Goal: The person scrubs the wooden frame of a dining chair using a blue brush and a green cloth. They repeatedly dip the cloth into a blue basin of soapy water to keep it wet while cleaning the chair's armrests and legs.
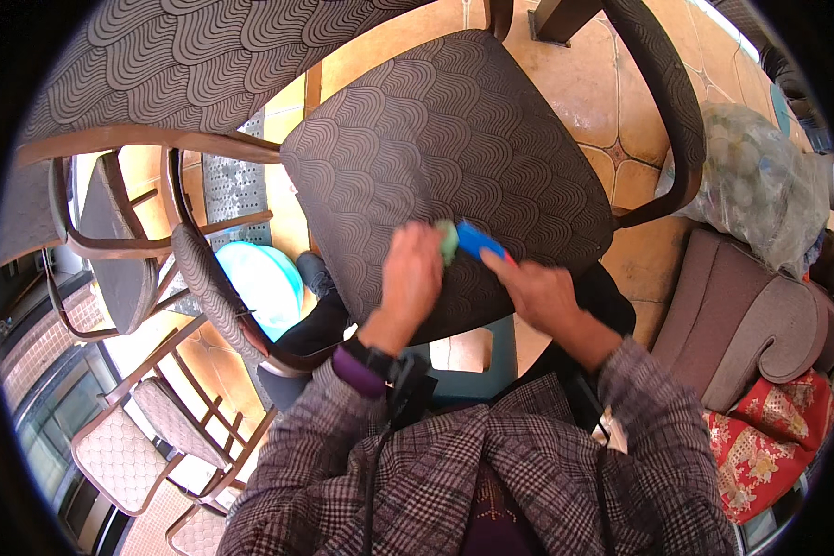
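Observation:
My left hand [411,274] is closed around a small pale green thing [448,241], too blurred to name. In my right hand [543,290] is a flat blue object [479,240] with a red part near the thumb; its kind cannot be told. The blue end meets or nearly meets the green thing, and whether the two are joined is unclear. Both hands are over the near part of a patterned brown fabric chair seat [452,139], which lies in front of my knees.
Wooden-framed chairs [121,243] crowd the left. A light blue basin [267,285] is on the tiled floor [639,271] near my foot. To the right are a filled clear plastic bag [757,174], a brown upholstered piece [723,313] and red floral cloth [771,438].

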The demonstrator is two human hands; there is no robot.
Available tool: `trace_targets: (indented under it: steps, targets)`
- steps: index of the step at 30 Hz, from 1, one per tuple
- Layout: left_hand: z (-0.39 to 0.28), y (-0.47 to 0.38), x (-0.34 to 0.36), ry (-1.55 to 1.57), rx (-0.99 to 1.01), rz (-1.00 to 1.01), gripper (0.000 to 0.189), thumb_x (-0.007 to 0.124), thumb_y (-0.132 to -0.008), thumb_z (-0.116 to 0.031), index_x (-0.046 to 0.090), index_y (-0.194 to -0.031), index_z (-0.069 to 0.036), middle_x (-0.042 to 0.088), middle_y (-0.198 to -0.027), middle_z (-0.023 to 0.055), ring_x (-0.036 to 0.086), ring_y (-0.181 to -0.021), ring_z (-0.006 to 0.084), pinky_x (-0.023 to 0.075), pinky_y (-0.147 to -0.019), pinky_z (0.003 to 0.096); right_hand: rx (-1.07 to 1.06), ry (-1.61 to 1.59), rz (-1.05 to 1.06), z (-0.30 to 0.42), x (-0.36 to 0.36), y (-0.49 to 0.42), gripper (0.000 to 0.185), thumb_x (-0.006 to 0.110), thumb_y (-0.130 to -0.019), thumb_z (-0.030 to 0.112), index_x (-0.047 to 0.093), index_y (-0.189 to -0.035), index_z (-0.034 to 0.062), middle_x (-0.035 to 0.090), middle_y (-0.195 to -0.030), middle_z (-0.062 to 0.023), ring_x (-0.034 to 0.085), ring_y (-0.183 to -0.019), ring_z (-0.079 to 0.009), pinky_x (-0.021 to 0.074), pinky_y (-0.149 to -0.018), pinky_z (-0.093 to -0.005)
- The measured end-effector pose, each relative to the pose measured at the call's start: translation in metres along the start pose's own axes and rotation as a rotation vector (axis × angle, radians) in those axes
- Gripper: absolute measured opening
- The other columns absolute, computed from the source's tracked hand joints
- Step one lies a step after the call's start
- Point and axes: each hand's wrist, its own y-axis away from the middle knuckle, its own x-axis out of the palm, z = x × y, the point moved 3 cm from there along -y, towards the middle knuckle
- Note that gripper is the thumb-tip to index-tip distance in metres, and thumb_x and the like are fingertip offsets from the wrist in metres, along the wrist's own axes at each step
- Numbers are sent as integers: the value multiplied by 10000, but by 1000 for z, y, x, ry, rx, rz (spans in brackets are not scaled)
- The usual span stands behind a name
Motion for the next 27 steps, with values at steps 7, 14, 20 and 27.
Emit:
trace_targets:
  steps: [7,14,20,27]
  targets:
    - [51,-98,-10,-207,74,-189,215,613,-848,-9,656,-1056,-46,602,-971,178,575,-926,404,497,-797,508,-58,112,-327,-24,-22,-97,524,587,-942,164,580,-1422,373,636,-703,-102,674,-575,-311,543,-519,-478]
    - [94,-256,-23,-286,27,-258,189,697,-818,-84,761,-996,-80,686,-874,212,674,-839,428,552,-784,522,31,-38,-611,-43,-68,-219,408,580,-1017,265,588,-1407,385,677,-759,-127,677,-669,-362,526,-572,-492]
    - [6,-152,24,-51,281,-37,252,590,-823,19,706,-1041,-32,636,-1006,158,591,-934,370,547,-797,454,200,-19,-389,-57,-50,-59,408,586,-1006,247,621,-1399,347,619,-688,-108,662,-600,-335,518,-545,-486]
    - [12,-172,19,-108,274,-116,259,589,-838,18,705,-1057,-57,637,-1023,146,585,-961,366,526,-856,462,236,36,-457,-77,-45,-49,445,597,-998,242,600,-1426,361,578,-661,-109,650,-605,-327,513,-543,-477]
